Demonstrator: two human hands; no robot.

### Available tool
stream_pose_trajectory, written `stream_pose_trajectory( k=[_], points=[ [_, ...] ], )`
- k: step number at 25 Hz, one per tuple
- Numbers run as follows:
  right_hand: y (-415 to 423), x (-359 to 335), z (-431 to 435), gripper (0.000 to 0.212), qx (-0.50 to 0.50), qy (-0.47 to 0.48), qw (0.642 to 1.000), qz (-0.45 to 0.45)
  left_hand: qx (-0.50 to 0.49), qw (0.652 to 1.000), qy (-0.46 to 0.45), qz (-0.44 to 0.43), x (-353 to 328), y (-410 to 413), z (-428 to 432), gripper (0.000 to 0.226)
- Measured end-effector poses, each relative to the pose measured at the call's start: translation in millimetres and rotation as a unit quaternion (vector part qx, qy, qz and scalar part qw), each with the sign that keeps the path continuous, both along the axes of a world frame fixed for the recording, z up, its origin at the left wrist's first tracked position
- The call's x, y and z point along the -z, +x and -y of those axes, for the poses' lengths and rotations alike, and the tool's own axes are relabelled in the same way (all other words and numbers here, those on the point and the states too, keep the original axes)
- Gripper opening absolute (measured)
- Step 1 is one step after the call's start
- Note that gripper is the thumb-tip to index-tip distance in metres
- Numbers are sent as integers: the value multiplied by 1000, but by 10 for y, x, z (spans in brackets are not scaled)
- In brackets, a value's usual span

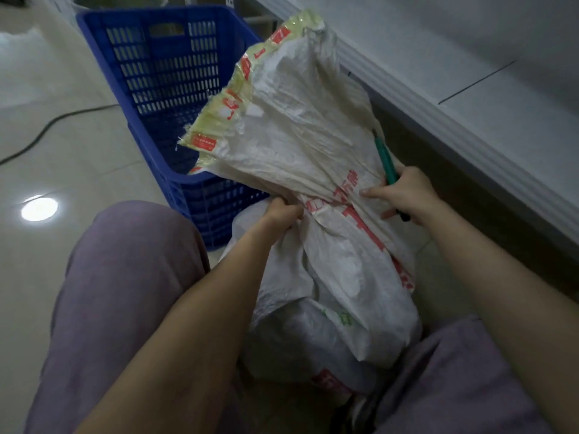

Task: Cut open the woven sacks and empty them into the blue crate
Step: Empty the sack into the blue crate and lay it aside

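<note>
Knees (131, 277) flank woven sack (329, 270), just near-right of blue crate (163, 67). Left hand (282, 214) grips its bunched neck; right hand (407, 195) clasps green cutter (386, 161), fingertips on the cloth. Soft, slippery weave, probably heavy below: take it at the neck.

Black cable (62, 115) across glossy floor (78, 170)

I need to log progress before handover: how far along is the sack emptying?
Done: little; the blue crate shows nothing inside where visible. In hand: the left hand and right hand grip the bunched neck of a woven sack, its frayed top leaning over the crate; the right also holds a green-handled cutter. Left: the sack's lower part bulges full, so emptying remains.
</note>
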State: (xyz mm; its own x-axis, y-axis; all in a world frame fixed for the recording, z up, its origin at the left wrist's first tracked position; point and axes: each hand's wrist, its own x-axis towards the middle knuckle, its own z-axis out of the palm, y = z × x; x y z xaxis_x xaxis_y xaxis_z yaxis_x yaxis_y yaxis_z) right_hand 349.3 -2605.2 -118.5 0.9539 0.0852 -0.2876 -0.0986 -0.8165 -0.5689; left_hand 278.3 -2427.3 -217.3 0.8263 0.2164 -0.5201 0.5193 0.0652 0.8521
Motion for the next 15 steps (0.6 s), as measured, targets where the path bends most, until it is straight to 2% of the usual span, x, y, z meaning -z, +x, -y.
stream_pose_trajectory(
  k=[5, 7, 9, 11, 13, 15],
  points=[
    [183, 329, -159, 56, 3, -29, 998, 62, -31, 999, -1, 5, 227, 177, 144, 67],
    [297, 425, -152, 55, -2, -38, 997, 61, -24, 1000, 16, -4, 326, 336, 202, 55],
    [424, 415, -95, 48, 6, -15, 998, 54, -7, 999, 39, 23, 306, 551, 198, 42],
    [560, 355, -80, 34, 32, 34, 998, 50, -12, 997, 58, 43, 186, 676, 173, 38],
    [632, 279, -113, 12, 67, 82, 993, 44, -62, 992, 100, 34, 58, 615, 150, 35],
    [658, 136, -170, 24, 86, 111, 989, 36, -135, 982, 130, 6, -114, 417, 121, 30]
  ],
)
